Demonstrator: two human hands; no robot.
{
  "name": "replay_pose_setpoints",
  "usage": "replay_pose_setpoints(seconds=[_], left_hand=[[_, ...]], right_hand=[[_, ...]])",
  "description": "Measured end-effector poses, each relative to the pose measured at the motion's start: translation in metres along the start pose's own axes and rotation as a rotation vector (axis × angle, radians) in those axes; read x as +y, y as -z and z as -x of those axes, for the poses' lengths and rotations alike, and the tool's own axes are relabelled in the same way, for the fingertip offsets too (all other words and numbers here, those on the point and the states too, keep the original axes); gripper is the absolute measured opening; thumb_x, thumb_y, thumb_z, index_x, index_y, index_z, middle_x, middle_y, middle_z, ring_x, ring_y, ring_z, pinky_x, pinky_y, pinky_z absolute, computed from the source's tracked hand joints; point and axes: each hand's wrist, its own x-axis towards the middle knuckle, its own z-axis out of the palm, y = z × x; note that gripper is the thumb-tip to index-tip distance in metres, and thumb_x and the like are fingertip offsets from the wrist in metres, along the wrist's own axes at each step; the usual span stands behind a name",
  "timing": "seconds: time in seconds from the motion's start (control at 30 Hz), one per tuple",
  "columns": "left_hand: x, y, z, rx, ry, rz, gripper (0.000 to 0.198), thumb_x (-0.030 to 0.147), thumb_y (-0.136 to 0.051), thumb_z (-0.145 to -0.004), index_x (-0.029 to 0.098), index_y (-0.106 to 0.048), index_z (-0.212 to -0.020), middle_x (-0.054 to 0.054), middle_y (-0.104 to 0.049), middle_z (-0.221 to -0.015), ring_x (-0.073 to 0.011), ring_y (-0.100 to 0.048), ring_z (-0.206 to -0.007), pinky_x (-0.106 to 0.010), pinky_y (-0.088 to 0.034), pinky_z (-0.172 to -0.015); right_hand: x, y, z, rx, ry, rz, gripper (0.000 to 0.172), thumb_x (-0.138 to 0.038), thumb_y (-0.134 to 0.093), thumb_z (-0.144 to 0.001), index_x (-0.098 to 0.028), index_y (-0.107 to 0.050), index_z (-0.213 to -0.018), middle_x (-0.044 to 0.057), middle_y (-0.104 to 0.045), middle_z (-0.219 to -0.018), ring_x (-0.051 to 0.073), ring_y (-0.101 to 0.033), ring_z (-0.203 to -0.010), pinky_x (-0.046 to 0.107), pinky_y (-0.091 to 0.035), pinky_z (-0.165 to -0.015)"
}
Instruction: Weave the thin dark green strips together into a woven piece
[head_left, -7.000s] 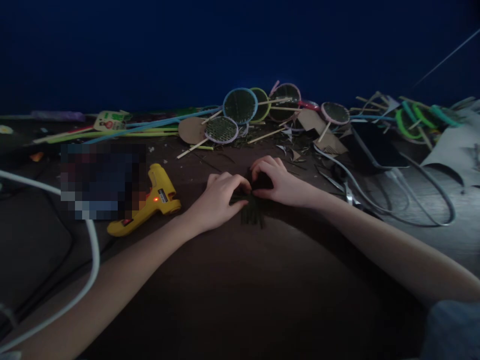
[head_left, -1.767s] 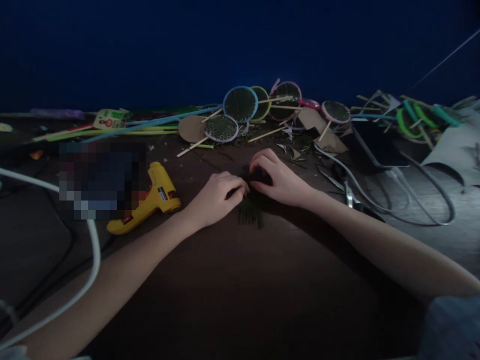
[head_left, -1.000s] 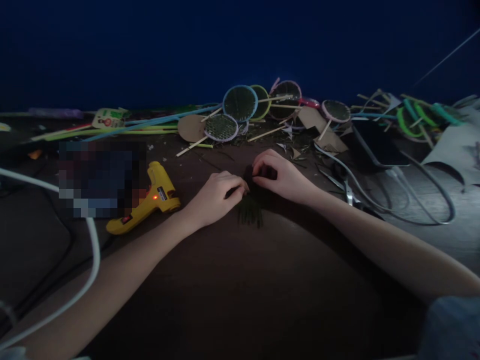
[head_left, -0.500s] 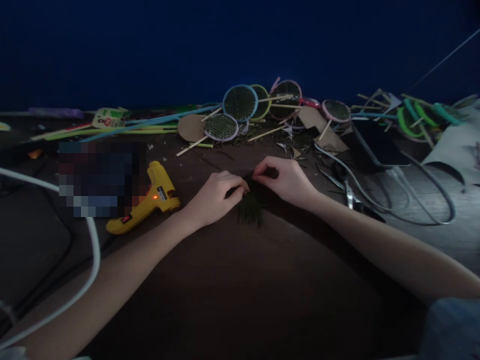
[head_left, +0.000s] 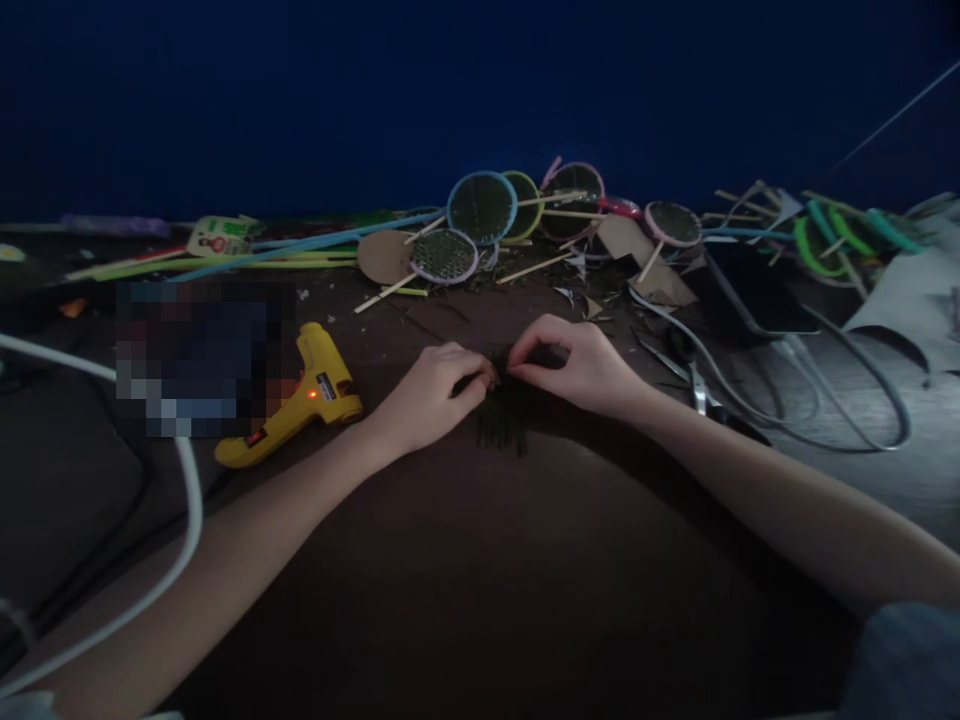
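Observation:
Over the middle of the dark table, my left hand (head_left: pixel 442 395) pinches the edge of a bunch of dark green, needle-like strips (head_left: pixel 501 432). The strips fan downward from between the two hands, their lower ends loose. A small brownish edge shows at the left fingertips, too dim to name. Just right of the bunch is my right hand (head_left: pixel 581 365), thumb and forefinger brought together in a pinch at its upper edge. Whatever lies between those right fingertips is too dark to make out.
A yellow glue gun (head_left: pixel 315 390) with a lit red light lies left of my left hand. Scissors (head_left: pixel 699 388), a phone (head_left: pixel 761 290) and a cable (head_left: pixel 720 370) lie at right. Small round-framed rackets (head_left: pixel 481 208), sticks and card scraps line the back. A white cord (head_left: pixel 191 480) crosses the left.
My right hand has shifted very slightly right, its fingertips a little lower. The left hand keeps its pinch on the green strips, nearly still.

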Motion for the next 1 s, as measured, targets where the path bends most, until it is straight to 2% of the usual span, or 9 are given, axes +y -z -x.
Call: replay_pose_setpoints(seconds=[0.27, 0.4, 0.57, 0.7, 0.87, 1.0], left_hand=[[-0.0026, -0.0018, -0.0007, -0.012, -0.007, -0.026, 0.022, 0.020, -0.041, -0.087, 0.018, -0.063, -0.087, -0.003, -0.067, -0.089, -0.0189, -0.057, -0.088, -0.034, -0.040, -0.081], [-0.0009, -0.0012, -0.0006, -0.011, -0.008, -0.046, 0.022, 0.021, -0.041, -0.087, 0.018, -0.063, -0.090, -0.003, -0.066, -0.089, -0.0192, -0.057, -0.087, -0.034, -0.040, -0.081], [-0.0002, -0.0011, 0.0001, -0.046, -0.022, -0.074, 0.013, 0.022, -0.048, -0.082, 0.019, -0.060, -0.088, -0.002, -0.062, -0.085, -0.0190, -0.055, -0.084, -0.034, -0.038, -0.082], [-0.0017, -0.0028, 0.0002, -0.067, -0.012, -0.088, 0.017, 0.023, -0.050, -0.081, 0.020, -0.059, -0.095, -0.002, -0.061, -0.090, -0.0208, -0.053, -0.090, -0.036, -0.037, -0.085], [-0.0037, -0.0056, -0.0009, -0.085, -0.026, -0.133, 0.014, 0.025, -0.050, -0.082, 0.019, -0.058, -0.093, -0.004, -0.060, -0.094, -0.0225, -0.052, -0.093, -0.038, -0.036, -0.085], [-0.0039, -0.0062, -0.0001, -0.064, -0.006, -0.088, 0.015, 0.026, -0.054, -0.081, 0.019, -0.053, -0.095, -0.004, -0.060, -0.093, -0.0224, -0.053, -0.093, -0.037, -0.036, -0.085]], right_hand=[[-0.0044, 0.0020, 0.0022, -0.149, -0.034, -0.250, 0.009, -0.021, -0.065, -0.071, -0.018, -0.059, -0.078, 0.000, -0.064, -0.077, 0.013, -0.061, -0.071, 0.027, -0.049, -0.067], [-0.0055, 0.0018, 0.0026, -0.179, 0.007, -0.239, 0.007, -0.020, -0.064, -0.073, -0.018, -0.059, -0.077, 0.001, -0.063, -0.080, 0.012, -0.061, -0.071, 0.027, -0.049, -0.066], [-0.0035, 0.0027, 0.0033, -0.135, 0.131, -0.131, 0.006, -0.020, -0.064, -0.074, -0.019, -0.062, -0.079, 0.001, -0.062, -0.079, 0.014, -0.058, -0.075, 0.029, -0.047, -0.069], [-0.0023, 0.0014, 0.0041, -0.061, 0.198, -0.047, 0.003, -0.022, -0.063, -0.075, -0.022, -0.063, -0.078, 0.000, -0.062, -0.075, 0.015, -0.055, -0.075, 0.031, -0.046, -0.069], [-0.0039, -0.0021, 0.0051, 0.058, 0.118, 0.022, 0.006, -0.027, -0.065, -0.074, -0.022, -0.063, -0.077, 0.001, -0.059, -0.075, 0.015, -0.052, -0.072, 0.032, -0.044, -0.066], [-0.0036, -0.0052, 0.0049, 0.100, 0.057, 0.025, 0.002, -0.022, -0.062, -0.075, -0.021, -0.062, -0.077, 0.000, -0.058, -0.075, 0.014, -0.051, -0.070, 0.029, -0.042, -0.063]])
